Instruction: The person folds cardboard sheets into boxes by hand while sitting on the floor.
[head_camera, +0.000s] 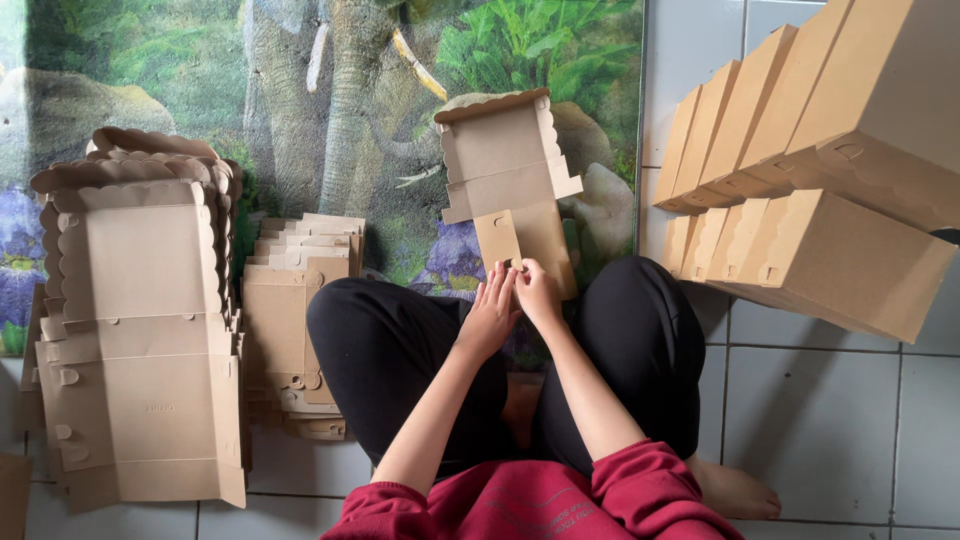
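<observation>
Hands (487, 312) (537, 293) pinching flat cardboard box (510, 175), folded boxes (830, 150) stacked right

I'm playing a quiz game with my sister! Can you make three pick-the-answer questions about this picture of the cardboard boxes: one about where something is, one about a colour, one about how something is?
1. Where are the folded-up boxes?
A. On the person's right
B. On the person's lap
C. On the flat stack

2. What colour are the sleeves?
A. Blue
B. Red
C. White

3. How is the cardboard piece at the hands?
A. A closed box
B. Torn in half
C. Flat, a flap bent

Answers:
1. A: they stand on the tiles at the right.
2. B: both arms end in red cloth.
3. C: the left hand and right hand pinch its near flap; the rest lies open.
</observation>
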